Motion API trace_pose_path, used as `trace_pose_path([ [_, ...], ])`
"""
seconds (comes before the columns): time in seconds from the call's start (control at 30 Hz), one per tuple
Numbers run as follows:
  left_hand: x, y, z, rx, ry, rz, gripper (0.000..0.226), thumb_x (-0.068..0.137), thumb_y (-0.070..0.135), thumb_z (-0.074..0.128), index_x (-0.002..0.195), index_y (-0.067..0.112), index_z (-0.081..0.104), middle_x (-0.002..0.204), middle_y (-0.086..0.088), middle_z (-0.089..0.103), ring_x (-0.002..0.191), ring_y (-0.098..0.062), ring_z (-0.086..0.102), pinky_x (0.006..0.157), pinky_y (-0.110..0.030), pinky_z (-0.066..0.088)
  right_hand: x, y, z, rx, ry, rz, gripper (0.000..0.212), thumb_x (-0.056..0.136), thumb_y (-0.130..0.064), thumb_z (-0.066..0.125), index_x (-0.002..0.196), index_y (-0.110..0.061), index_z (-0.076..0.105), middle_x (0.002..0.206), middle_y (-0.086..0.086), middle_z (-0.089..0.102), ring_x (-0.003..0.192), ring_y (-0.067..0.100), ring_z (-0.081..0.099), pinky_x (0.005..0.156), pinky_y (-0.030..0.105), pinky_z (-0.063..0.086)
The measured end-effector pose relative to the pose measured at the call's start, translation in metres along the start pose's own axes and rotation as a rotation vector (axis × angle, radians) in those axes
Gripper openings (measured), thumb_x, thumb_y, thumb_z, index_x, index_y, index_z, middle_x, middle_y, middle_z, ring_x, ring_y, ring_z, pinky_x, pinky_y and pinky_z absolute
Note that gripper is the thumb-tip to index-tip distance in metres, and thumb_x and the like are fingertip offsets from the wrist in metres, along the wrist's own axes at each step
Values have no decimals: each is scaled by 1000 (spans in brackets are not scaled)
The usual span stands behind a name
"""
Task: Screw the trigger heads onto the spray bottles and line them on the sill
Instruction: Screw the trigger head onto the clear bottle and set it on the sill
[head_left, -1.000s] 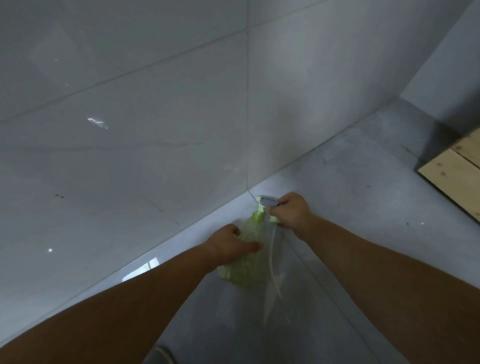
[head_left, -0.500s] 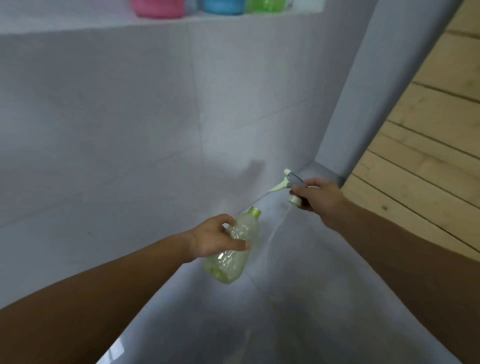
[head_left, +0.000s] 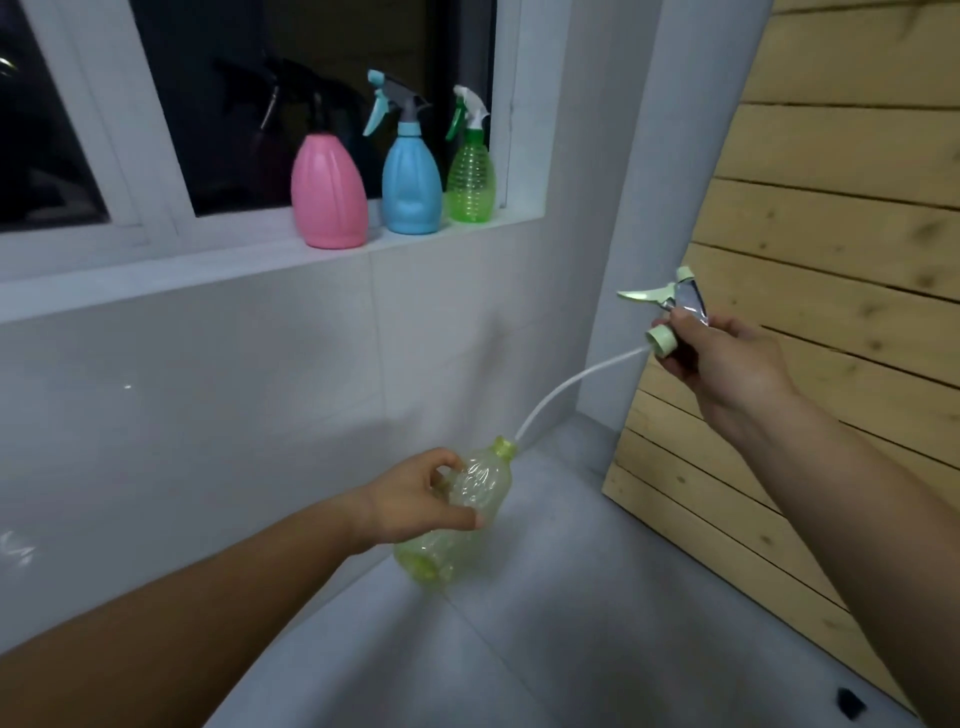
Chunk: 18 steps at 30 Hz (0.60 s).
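Observation:
My left hand (head_left: 415, 506) grips a clear pale-green bottle (head_left: 467, 512), tilted with its open neck pointing up and right. My right hand (head_left: 727, 358) holds a pale-green and grey trigger head (head_left: 670, 306) up and to the right of the bottle, apart from the neck. The head's white dip tube (head_left: 566, 392) curves down and its end sits in the bottle neck. On the white sill (head_left: 208, 260) stand three capped spray bottles side by side: pink (head_left: 328, 195), blue (head_left: 411, 179) and green (head_left: 470, 176).
A dark window (head_left: 311, 93) sits behind the sill. White tiled wall (head_left: 208, 415) runs below it, with a grey floor (head_left: 597, 623) underneath. A slatted wooden panel (head_left: 831, 260) leans on the right. A small black object (head_left: 851, 702) lies at the bottom right.
The view has swung up from the floor to the sill. Both hands have risen; my right hand has pulled the trigger head away from the bottle, drawing the tube out.

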<state>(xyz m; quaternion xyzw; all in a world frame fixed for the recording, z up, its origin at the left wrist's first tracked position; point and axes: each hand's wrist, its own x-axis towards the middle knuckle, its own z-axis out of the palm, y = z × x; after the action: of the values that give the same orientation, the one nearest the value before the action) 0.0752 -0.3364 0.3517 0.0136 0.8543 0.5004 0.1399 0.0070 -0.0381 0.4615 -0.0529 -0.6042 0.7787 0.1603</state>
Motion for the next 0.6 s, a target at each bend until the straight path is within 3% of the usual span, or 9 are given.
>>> trace_pose_path([
  [0.13,-9,4,4,-10,-1,24,63,62,33,92,117,25,63,120,-20,65,86,-19,64,97,-47,55,-14,-5,-5,36,3,1,14,87,-17,70,96,-13,60,89,7,75,79,15,72,67,26,57],
  [0.27,-13,6,7,11,-13,26,60,70,27,92,121,25,60,110,-10,62,85,-17,61,93,-44,56,-18,3,-6,33,-8,31,17,87,-16,70,100,-11,60,98,13,74,85,20,71,68,27,56],
  [0.33,-13,7,7,13,-26,35,57,74,23,91,121,23,60,108,-8,61,84,-17,60,85,-37,57,-20,10,-4,19,-21,55,24,88,-16,70,107,-6,60,102,15,73,84,20,70,65,26,55],
  [0.4,-14,8,7,4,-33,46,54,75,21,90,120,21,61,108,-11,62,84,-17,61,81,-33,56,-23,18,-1,-15,-37,88,36,87,-15,71,117,-1,57,106,18,73,88,22,71,71,30,57],
  [0.47,-13,12,10,3,-40,51,53,75,20,90,120,21,62,115,-18,65,86,-17,62,87,-37,58,-27,26,3,-54,-71,106,36,86,-13,71,116,0,58,107,22,72,89,24,72,75,33,58],
  [0.6,-13,18,16,-25,-79,71,57,70,25,92,120,22,64,122,-21,64,89,-17,65,95,-43,56,-39,37,15,-126,-156,75,28,83,-10,74,105,-3,58,98,19,74,79,20,72,63,25,59],
])
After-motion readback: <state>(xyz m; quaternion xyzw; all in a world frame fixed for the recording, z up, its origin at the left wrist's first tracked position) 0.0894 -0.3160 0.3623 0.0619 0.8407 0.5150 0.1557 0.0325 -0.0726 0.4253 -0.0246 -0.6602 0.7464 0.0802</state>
